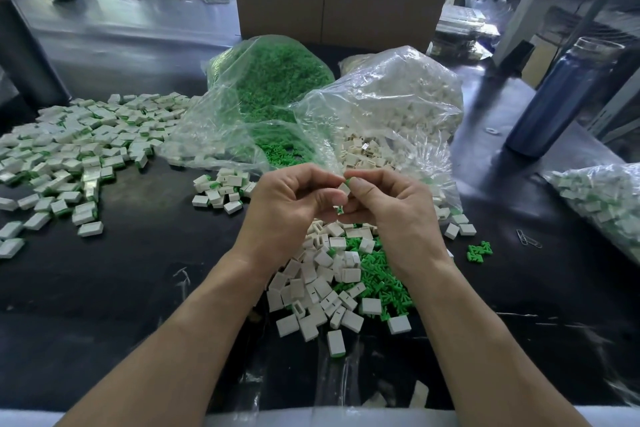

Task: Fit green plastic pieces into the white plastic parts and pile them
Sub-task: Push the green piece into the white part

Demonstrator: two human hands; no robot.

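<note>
Blue bottle (562, 97), cardboard box (339, 7), paperclips (528, 238)

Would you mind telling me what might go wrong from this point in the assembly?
The green piece pinched by the right hand may seat crooked in the white part held by the left hand. Either could slip and drop into the mixed loose pile below, where finished and unfinished parts look alike.

On the table (138, 270), near centre: loose parts heap (332, 281) under 2 hands – left hand (294, 204), right hand (391, 208). Behind, 2 open bags side by side – left bag (263, 87), right bag (398, 100). Far left, finished pile (79, 146). Far right, bottle (561, 97); nearer, another bag (606, 198). Behind all, box (339, 7).
</note>
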